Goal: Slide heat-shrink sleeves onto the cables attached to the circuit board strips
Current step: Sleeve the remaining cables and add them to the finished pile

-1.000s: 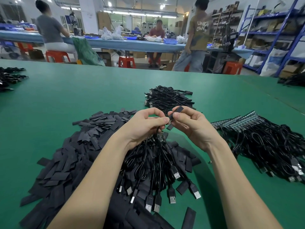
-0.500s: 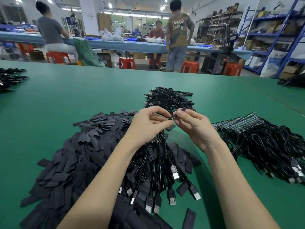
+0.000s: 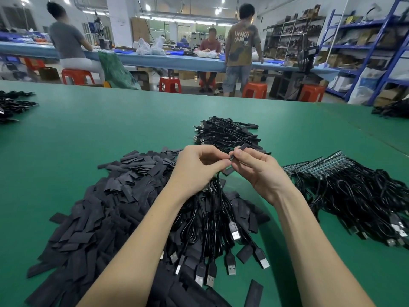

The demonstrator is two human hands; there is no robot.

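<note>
Above the worktop (image 3: pixel 110 120), between the piles, the right hand (image 3: pixel 259 171) is pinching a sleeve (image 3: pixel 241 147) while the left hand (image 3: pixel 199 167) is gripping a cable (image 3: pixel 218 180) end. Threading is starting; next, the sleeve probably needs sliding down.

Both hands raised over green bench (image 3: pixel 88 134), mid-bench. Right hand (image 3: pixel 259 171) pinches black heat-shrink sleeve (image 3: pixel 242 147); left hand (image 3: pixel 197 167) pinches cable end against it, fingertips touching. Cable bundle (image 3: pixel 212 220) hangs from left hand, USB plugs toward near edge. Loose sleeve heap (image 3: pixel 93 213) at left. Board strips with cables (image 3: pixel 345 185) toward right edge. Finished cable pile (image 3: pixel 225 131) beyond hands.
</note>
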